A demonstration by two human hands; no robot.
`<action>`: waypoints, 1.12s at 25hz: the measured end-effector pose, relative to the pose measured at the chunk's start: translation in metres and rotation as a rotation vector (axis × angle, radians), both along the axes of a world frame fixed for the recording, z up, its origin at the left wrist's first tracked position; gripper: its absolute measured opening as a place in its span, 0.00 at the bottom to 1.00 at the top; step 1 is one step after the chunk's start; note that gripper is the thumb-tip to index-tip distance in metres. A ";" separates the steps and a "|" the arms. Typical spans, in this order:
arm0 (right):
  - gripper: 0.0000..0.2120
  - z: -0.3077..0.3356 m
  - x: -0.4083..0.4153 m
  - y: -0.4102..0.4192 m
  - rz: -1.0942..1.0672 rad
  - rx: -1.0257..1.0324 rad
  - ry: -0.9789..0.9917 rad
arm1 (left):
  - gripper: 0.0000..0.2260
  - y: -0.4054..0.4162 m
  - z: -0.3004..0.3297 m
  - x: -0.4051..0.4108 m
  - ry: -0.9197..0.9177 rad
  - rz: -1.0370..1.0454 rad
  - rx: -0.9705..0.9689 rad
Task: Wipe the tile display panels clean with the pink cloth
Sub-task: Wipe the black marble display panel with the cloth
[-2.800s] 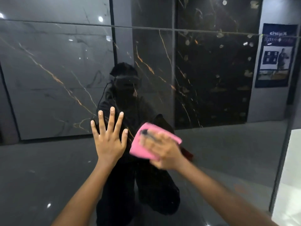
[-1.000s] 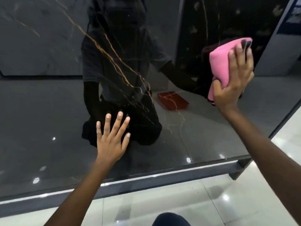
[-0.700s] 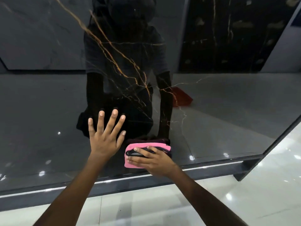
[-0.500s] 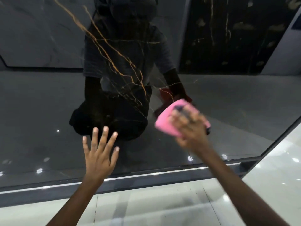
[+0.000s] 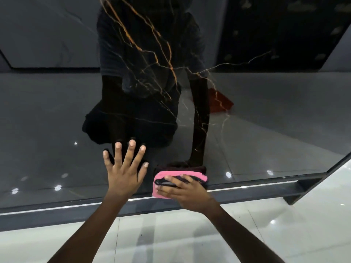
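Cloth at the panel's bottom edge, wiping under way.
The right hand [image 5: 185, 192] presses the pink cloth [image 5: 178, 180] flat against the panel [image 5: 266, 130], fingers curled over it; the left hand [image 5: 124, 172] braces with fingers spread, holding nothing. How clean the panel is can't be told. The frame [image 5: 247, 192] blocks going lower; open room lies above and right.

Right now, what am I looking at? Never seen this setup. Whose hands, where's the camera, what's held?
No machine here: a person works with two bare hands. The single picture comes from a camera on the person's head, looking forward and down. In front stands a glossy dark tile panel with orange veins; the dark figure in it is the person's own reflection. The left hand lies flat on the panel, fingers spread. The right hand presses a pink cloth against the panel near its bottom edge. Below is a pale shiny floor.
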State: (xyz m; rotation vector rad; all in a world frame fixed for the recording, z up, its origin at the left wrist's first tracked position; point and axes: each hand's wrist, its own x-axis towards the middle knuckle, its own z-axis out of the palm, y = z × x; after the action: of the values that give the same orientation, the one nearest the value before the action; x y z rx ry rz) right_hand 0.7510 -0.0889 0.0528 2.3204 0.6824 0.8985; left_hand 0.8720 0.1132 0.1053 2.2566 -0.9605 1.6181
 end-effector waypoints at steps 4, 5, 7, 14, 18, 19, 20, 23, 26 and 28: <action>0.31 0.068 -0.011 -0.055 0.029 0.387 -0.176 | 0.24 -0.004 0.001 -0.020 0.146 -0.073 -0.062; 0.33 0.098 -0.017 -0.074 0.012 0.550 -0.293 | 0.24 -0.008 -0.001 -0.019 0.123 -0.066 -0.060; 0.39 0.143 -0.019 -0.093 -0.009 0.805 -0.561 | 0.24 -0.016 -0.006 -0.009 0.032 -0.018 -0.042; 0.28 -0.020 0.008 -0.001 -0.020 -0.026 0.025 | 0.24 -0.017 -0.009 -0.004 0.018 -0.053 -0.062; 0.28 -0.013 -0.038 -0.073 -0.049 0.088 0.126 | 0.26 -0.027 0.003 -0.044 0.214 -0.167 -0.073; 0.24 0.012 -0.048 -0.098 -0.087 0.211 0.019 | 0.26 -0.038 0.007 -0.054 0.176 -0.208 -0.037; 0.23 0.042 -0.057 -0.125 -0.107 0.353 -0.105 | 0.26 -0.052 0.014 -0.059 0.121 -0.231 0.006; 0.37 0.140 -0.070 -0.198 -0.084 0.778 -0.514 | 0.26 -0.086 0.039 -0.045 0.027 -0.193 0.020; 0.36 0.152 -0.060 -0.202 -0.103 1.148 -0.802 | 0.26 -0.093 0.033 -0.027 -0.072 -0.093 0.032; 0.32 0.087 -0.044 -0.164 -0.173 1.210 -0.763 | 0.27 -0.093 0.025 -0.024 -0.133 -0.083 0.056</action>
State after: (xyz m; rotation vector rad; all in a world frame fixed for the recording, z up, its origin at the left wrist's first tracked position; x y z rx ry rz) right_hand 0.7065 -0.2533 0.1400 2.4684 -0.5574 2.3500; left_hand 0.8476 0.0203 0.1307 2.1361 -1.1288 1.7440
